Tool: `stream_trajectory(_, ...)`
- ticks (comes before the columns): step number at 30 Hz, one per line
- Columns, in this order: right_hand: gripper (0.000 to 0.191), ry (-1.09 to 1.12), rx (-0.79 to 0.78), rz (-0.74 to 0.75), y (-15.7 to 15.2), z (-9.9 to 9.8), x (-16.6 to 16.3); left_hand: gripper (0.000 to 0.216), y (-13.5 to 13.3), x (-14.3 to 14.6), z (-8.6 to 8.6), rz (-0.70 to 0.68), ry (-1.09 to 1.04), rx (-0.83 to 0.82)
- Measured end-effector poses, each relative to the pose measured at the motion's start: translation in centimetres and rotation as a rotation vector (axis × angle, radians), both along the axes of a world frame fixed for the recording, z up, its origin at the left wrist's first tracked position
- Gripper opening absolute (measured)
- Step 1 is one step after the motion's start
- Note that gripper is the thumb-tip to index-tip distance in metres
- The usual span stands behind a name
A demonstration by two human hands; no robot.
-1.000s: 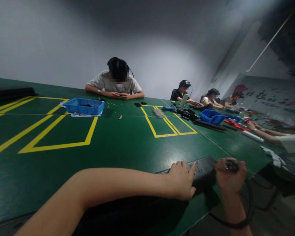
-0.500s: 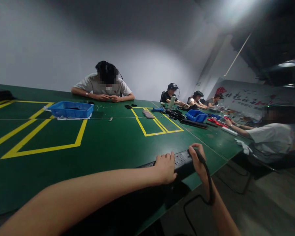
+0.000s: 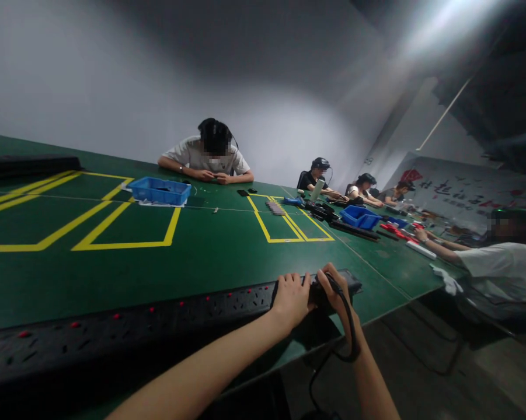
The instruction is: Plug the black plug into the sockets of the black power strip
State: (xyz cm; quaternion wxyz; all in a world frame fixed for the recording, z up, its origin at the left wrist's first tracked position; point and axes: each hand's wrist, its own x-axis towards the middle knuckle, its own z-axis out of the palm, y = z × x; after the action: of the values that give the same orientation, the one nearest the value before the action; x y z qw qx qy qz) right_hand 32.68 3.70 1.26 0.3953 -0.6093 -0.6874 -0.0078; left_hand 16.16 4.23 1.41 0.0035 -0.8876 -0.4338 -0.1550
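Where left hand (image 3: 291, 297) rests, black power strip (image 3: 157, 318)

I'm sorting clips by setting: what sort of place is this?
Likely an assembly workshop: a long green table taped into yellow boxes, blue parts bins, and several seated people working along it.

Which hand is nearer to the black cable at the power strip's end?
Right. The right hand grips the black cable, which loops past its wrist. The left hand rests on the power strip, just beside it, not on the cable.
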Motion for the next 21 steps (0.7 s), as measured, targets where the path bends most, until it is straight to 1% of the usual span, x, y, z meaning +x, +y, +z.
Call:
stream_trajectory(6,0.024,-0.051,0.062,0.029,0.2,0.0,0.8,0.074,0.0,0.0,-0.2,0.001,0.015,0.102)
stream_trajectory(13,0.024,-0.161,0.051,0.026,0.5,-0.1,0.0,0.068,0.0,0.1,-0.5,0.001,0.042,0.158)
stream_trajectory(21,0.021,-0.258,0.063,0.047,2.3,-0.5,-1.4,0.070,1.9,-1.2,-0.8,0.011,0.069,0.199)
